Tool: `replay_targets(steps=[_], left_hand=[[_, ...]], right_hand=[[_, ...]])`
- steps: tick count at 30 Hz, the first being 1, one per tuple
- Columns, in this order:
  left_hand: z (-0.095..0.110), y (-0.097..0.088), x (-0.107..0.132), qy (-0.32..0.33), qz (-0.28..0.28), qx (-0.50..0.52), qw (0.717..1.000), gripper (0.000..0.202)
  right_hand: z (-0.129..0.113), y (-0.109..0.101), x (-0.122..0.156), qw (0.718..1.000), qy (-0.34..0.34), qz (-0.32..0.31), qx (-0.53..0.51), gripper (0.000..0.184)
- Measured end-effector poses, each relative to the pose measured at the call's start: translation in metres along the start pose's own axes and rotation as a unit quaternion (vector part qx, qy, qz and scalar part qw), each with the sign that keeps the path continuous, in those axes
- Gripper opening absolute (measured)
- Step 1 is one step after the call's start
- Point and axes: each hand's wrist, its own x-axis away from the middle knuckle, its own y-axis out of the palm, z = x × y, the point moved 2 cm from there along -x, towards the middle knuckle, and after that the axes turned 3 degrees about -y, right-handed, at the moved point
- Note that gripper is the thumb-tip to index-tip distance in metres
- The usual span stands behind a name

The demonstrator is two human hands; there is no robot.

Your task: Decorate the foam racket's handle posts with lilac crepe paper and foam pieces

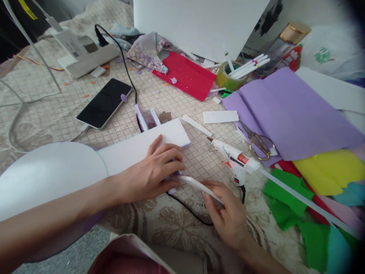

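A large white foam-board cutout (134, 146) lies flat at the left. It has a rounded body and a long straight neck, with purple along its edges. My left hand (159, 167) rests on the neck, its bent fingers gripping the near edge close to the end. What lies beneath these fingertips is partly hidden. My right hand (226, 211) pinches a thin white foam strip (196, 184), tilted, with its far end near my left fingers. To the right, a white glue gun (234, 154) stands with a long glue stick (302, 198) out of its back.
Gold-handled scissors (261, 146) lie by purple paper (296, 114). White offcuts (221, 117), a phone (105, 102) and a power strip (88, 61) sit farther back. Pens stand in a tape roll (230, 78). Coloured scraps (291, 194) cover the right. A black cord (191, 211) runs nearby.
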Motion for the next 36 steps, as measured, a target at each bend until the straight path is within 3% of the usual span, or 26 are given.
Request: replay_targets(steps=[8,23,30,36], left_hand=[[0.0007,-0.0002,-0.0003,-0.005,0.001,0.008,1.0,0.02],[-0.0007,0.0025,0.0009,-0.002,0.011,0.002,1.0,0.022],[0.0003,0.0018,0.0007,-0.009,0.007,0.008,1.0,0.021],[0.0008,0.0013,0.0011,-0.011,0.002,0.009,1.0,0.022]], right_hand=[[0.0039,-0.0059,-0.0048,0.996,-0.069,-0.023,-0.045,0.022],[0.0021,-0.0041,-0.0034,1.0,-0.016,0.004,0.006,0.019],[-0.0014,-0.0059,-0.0071,0.998,-0.057,-0.009,-0.034,0.019],[0.0,-0.0035,-0.006,0.999,-0.045,-0.005,-0.007,0.016]])
